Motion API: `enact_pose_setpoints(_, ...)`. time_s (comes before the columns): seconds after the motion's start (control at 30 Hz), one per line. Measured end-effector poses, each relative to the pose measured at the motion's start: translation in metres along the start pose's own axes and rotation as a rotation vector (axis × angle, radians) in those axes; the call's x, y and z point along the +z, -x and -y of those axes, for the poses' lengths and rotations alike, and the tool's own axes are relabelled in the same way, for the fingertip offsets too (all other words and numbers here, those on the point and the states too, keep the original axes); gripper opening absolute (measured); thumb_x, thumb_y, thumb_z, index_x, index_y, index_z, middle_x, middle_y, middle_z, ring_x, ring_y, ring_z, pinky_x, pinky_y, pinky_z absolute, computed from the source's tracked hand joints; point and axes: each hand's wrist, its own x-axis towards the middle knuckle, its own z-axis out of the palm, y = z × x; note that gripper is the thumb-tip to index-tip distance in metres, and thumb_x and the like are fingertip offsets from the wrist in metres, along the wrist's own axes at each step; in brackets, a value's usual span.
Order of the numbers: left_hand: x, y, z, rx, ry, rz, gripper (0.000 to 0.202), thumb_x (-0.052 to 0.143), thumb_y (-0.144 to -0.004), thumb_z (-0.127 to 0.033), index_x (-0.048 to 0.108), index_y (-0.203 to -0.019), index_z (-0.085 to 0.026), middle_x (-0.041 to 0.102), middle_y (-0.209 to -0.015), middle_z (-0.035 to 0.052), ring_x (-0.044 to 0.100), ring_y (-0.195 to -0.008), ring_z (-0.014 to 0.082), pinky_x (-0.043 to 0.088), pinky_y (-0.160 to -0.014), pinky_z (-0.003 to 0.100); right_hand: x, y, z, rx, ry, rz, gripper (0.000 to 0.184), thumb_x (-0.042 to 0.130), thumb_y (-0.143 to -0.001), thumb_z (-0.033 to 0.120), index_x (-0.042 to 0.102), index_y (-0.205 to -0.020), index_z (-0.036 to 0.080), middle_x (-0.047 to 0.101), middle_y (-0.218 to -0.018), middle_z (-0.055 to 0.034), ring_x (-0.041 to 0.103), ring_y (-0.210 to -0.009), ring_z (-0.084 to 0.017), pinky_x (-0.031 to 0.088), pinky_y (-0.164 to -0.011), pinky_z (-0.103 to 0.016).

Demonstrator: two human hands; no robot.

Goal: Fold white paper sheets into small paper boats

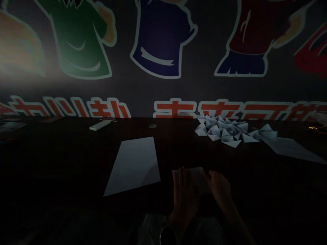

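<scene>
A small folded sheet of paper [200, 180] lies on the dark table close in front of me. My left hand [184, 192] rests flat on it, fingers stretched out and pointing away from me. At the sheet's right edge, my right hand [218, 185] is curled closed, with thumb and finger at the paper; dim light hides the exact grip. Left of both hands lies a larger white sheet of paper [135, 166], flat and untouched.
A heap of folded white paper triangles [222, 129] sits at the back right. Beside it lies another sheet [293, 148]. A white oblong object [100, 125] and a small round item [152, 126] are near the back. Behind the table stands a wall with cartoon figures [160, 37].
</scene>
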Motion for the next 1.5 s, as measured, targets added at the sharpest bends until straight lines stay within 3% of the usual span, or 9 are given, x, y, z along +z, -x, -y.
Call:
enact_pose_setpoints(0.27,-0.009,0.002,0.004,0.037,0.005,0.044,0.047,0.035,-0.090,-0.028,0.042,-0.132,-0.007,0.038,-0.140,0.0176,0.030,-0.132,0.0300,0.031,-0.105,0.051,-0.002,0.007,0.004,0.013,-0.001,-0.038,0.039,0.040,-0.091,0.045,0.063,-0.079,0.016,0.069,-0.076,-0.0123,0.067,-0.072,-0.025,0.042,-0.056,-0.028)
enact_pose_setpoints(0.47,-0.005,0.003,0.004,0.045,-0.009,0.019,0.048,0.035,-0.090,-0.028,0.041,-0.133,-0.007,0.039,-0.139,0.0171,0.032,-0.131,0.0301,0.032,-0.104,0.051,-0.006,0.013,0.007,0.018,-0.006,-0.098,0.033,0.038,-0.092,0.043,0.058,-0.092,0.016,0.068,-0.086,-0.0102,0.067,-0.071,-0.022,0.041,-0.051,-0.026)
enact_pose_setpoints(0.73,-0.007,0.004,0.004,0.053,-0.022,0.035,0.048,0.034,-0.090,-0.027,0.040,-0.134,-0.008,0.037,-0.141,0.0167,0.031,-0.131,0.0299,0.032,-0.104,0.051,-0.007,0.012,0.006,-0.001,-0.056,-0.137,0.029,0.039,-0.091,0.041,0.057,-0.089,0.018,0.067,-0.082,-0.0076,0.066,-0.066,-0.021,0.042,-0.050,-0.028)
enact_pose_setpoints(0.83,-0.008,0.003,0.005,0.059,-0.021,0.062,0.050,0.035,-0.089,-0.029,0.040,-0.134,-0.007,0.038,-0.140,0.0172,0.031,-0.131,0.0308,0.031,-0.105,0.052,-0.005,0.015,0.005,-0.092,-0.103,-0.244,0.026,0.038,-0.091,0.033,0.058,-0.095,0.018,0.066,-0.090,-0.0093,0.065,-0.075,-0.022,0.048,-0.057,-0.031)
enact_pose_setpoints(0.9,-0.007,0.003,0.006,0.071,-0.028,0.069,0.050,0.035,-0.090,-0.031,0.042,-0.133,-0.008,0.040,-0.139,0.0168,0.032,-0.131,0.0313,0.031,-0.104,0.052,-0.001,0.025,0.004,-0.236,-0.142,-0.350,0.028,0.035,-0.091,0.027,0.058,-0.103,0.017,0.065,-0.102,-0.0110,0.063,-0.091,-0.023,0.050,-0.074,-0.036)
enact_pose_setpoints(0.97,-0.004,0.004,0.008,0.103,-0.044,0.059,0.049,0.036,-0.090,-0.034,0.044,-0.132,-0.011,0.042,-0.138,0.0151,0.033,-0.130,0.0317,0.032,-0.103,0.052,0.005,0.041,0.004,-0.415,-0.174,-0.418,0.034,0.034,-0.091,0.026,0.054,-0.117,0.017,0.060,-0.118,-0.0118,0.055,-0.110,-0.024,0.044,-0.091,-0.041)
enact_pose_setpoints(1.1,0.003,0.005,0.009,0.117,-0.090,0.029,0.047,0.038,-0.089,-0.031,0.044,-0.132,-0.013,0.042,-0.139,0.0134,0.033,-0.130,0.0310,0.032,-0.103,0.051,0.018,0.079,0.000,-0.659,-0.187,-0.394,0.055,0.040,-0.089,0.033,0.029,-0.141,0.016,0.043,-0.139,-0.0102,0.039,-0.128,-0.023,0.039,-0.100,-0.040)
enact_pose_setpoints(1.23,0.003,0.006,0.005,0.045,-0.069,0.027,0.049,0.038,-0.088,-0.031,0.042,-0.133,-0.011,0.039,-0.140,0.0146,0.030,-0.132,0.0299,0.030,-0.105,0.051,0.020,0.096,-0.011,-0.683,-0.171,-0.424,0.071,0.045,-0.086,0.039,0.015,-0.145,0.012,0.039,-0.141,-0.0137,0.037,-0.129,-0.026,0.034,-0.103,-0.044)
enact_pose_setpoints(1.5,-0.011,-0.002,0.002,0.035,-0.020,0.010,0.048,0.035,-0.091,-0.031,0.041,-0.132,-0.008,0.039,-0.140,0.0169,0.030,-0.132,0.0300,0.028,-0.105,0.055,0.015,0.098,-0.038,-0.638,-0.040,-0.458,0.078,0.046,-0.081,0.045,0.017,-0.144,0.009,0.036,-0.142,-0.0174,0.036,-0.129,-0.031,0.029,-0.104,-0.050)
